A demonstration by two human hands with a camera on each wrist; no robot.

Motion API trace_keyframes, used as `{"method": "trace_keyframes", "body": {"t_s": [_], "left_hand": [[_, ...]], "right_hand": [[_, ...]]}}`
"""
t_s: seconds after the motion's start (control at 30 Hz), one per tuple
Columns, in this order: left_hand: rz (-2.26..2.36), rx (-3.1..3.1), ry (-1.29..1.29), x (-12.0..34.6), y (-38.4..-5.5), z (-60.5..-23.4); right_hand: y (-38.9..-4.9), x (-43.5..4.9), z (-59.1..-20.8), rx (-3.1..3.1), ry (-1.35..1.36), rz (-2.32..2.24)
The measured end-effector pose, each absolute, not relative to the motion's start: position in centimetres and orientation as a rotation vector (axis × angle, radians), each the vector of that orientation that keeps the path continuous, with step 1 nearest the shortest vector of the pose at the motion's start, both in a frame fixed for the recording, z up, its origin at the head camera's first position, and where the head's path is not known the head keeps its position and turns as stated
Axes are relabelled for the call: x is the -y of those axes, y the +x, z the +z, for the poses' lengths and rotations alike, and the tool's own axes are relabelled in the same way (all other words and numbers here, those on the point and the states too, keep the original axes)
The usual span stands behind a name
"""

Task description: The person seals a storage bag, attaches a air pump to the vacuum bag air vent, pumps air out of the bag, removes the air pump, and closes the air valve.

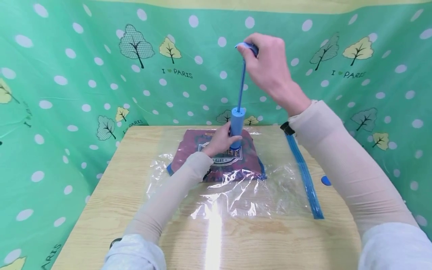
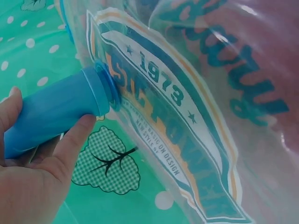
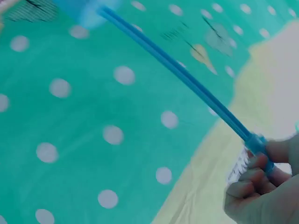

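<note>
A blue hand pump (image 1: 237,125) stands nearly upright on a clear plastic storage bag (image 1: 233,200), its base at the bag's round valve (image 2: 108,86). My left hand (image 1: 221,140) grips the pump's barrel low down, thumb and fingers round it. High above, my right hand (image 1: 266,60) holds the pump's handle (image 1: 248,48), with the long blue rod (image 3: 182,74) drawn far out of the barrel. Inside the bag lies a folded dark red garment (image 1: 189,150) with a printed badge reading 1973. Part of the garment is hidden behind my left hand and sleeve.
The bag's blue zip edge (image 1: 305,176) runs along its right side, with a black clip (image 1: 287,128) at its far end. Right of that, a small blue disc (image 1: 326,180) lies on the wooden table (image 1: 270,243). A green dotted curtain (image 1: 202,86) hangs behind and at both sides.
</note>
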State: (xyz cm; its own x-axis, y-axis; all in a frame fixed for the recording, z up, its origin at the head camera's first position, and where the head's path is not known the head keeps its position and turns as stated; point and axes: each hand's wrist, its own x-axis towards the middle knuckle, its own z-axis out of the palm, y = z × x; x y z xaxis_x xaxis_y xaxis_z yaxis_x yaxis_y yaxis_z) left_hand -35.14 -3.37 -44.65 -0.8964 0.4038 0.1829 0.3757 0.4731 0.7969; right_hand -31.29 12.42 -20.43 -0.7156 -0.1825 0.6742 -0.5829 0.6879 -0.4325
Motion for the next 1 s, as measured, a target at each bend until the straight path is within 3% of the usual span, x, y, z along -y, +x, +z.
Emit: {"method": "trace_keyframes", "body": {"t_s": [0.17,0.47,0.6,0.77,1.0], "left_hand": [[1.446,-2.666,0.714,3.3,-35.2,-44.5],[1.445,-2.649,0.721,3.5,-35.3,-44.0],[1.435,-2.665,0.763,3.5,-35.5,-44.1],[1.421,-2.67,0.718,3.3,-35.7,-44.4],[1.418,-2.664,0.694,3.2,-35.6,-44.7]], "right_hand": [[-31.5,-12.4,-21.1,2.276,0.583,0.884],[-32.9,-12.2,-29.8,2.612,0.627,0.831],[-33.2,-12.3,-31.5,2.63,0.634,0.806],[-33.2,-12.8,-30.2,2.623,0.649,0.818],[-32.4,-13.1,-24.1,2.507,0.601,0.898]]}}
